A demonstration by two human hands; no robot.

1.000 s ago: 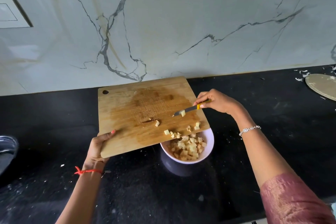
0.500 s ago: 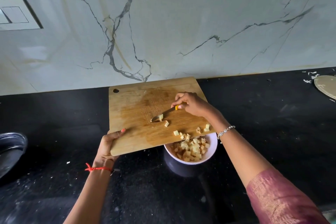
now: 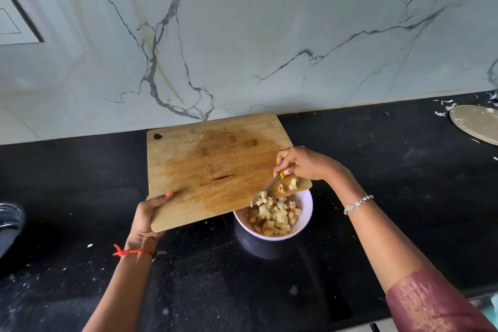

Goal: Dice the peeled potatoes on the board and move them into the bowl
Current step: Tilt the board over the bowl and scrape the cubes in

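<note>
My left hand (image 3: 147,213) grips the near left corner of the wooden cutting board (image 3: 204,170) and holds it tilted over a white bowl (image 3: 305,213). The bowl holds several diced potato pieces (image 3: 273,214). My right hand (image 3: 301,163) holds a small knife (image 3: 265,188) with a yellow handle, its blade lying at the board's lower right edge above the bowl. A few potato cubes (image 3: 292,184) sit on the board's right corner, beside the blade.
The black countertop (image 3: 390,170) runs under a marble wall. A round pale disc (image 3: 477,124) with white scraps around it lies at the far right. A dark metal vessel (image 3: 9,224) shows at the left edge.
The knife has swept from the middle of the board down to its lower right edge, pushing loose potato cubes towards the bowl. My left hand still holds the tilted board.
</note>
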